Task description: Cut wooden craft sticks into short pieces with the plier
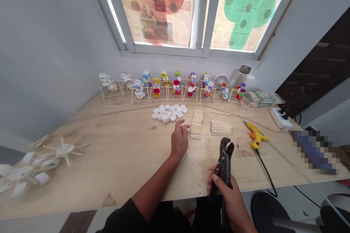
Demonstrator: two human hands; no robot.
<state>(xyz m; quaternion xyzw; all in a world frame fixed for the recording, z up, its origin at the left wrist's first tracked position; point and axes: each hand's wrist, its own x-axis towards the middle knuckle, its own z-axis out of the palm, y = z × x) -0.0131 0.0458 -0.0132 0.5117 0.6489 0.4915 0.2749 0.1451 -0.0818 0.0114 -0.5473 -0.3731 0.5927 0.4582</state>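
My right hand (229,191) is wrapped round the handles of a black pipe cutter (225,158), whose curved jaws point away from me and stand apart. My left hand (180,138) hovers over the wooden table, fingers loosely bent and apart, with nothing visible in them. Just right of its fingertips lies a column of short wooden sticks (196,125). Beyond the left hand sits a cluster of white bottle caps (169,112). A second pile of longer sticks (221,128) lies farther right, with a few loose sticks (221,113) behind it.
A yellow glue gun (256,135) lies at right with its cord over the edge. Bottle-cap wheels on stick frames (176,89) line the back. Stick-and-cap wheels (65,150) lie at left. A power strip (281,119), packed sticks (264,98), small fan (221,81) and flask (243,74) stand at right rear.
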